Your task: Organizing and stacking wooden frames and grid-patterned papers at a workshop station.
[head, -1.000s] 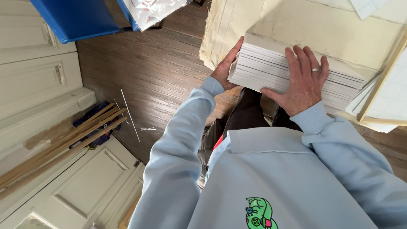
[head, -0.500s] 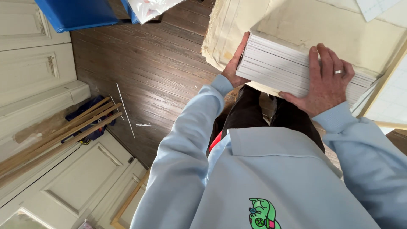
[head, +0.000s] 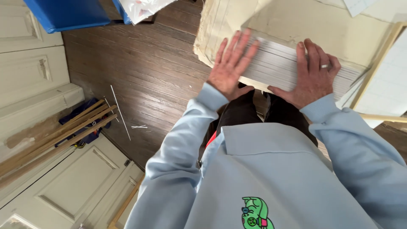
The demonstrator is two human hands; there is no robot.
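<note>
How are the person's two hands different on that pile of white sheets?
The left hand lies flat with fingers stretched out over the stack of white sheets; the right hand curls more, pressing the stack's top and near edge. The right hand wears a ring; the left hand shows none. Both touch the stack and come out of light blue sleeves.

Counter [head: 339,25] is covered with cream paper sheeting, its edge hanging over the near-left corner. On the counter: thick stack of white sheets [head: 280,63], pale wooden frame [head: 373,76] at right, white paper [head: 360,6] at the far edge. Dark wood floor [head: 140,72] carries a bundle of wooden strips [head: 55,135], a thin white rod [head: 121,112] and a blue bin [head: 68,15].
</note>
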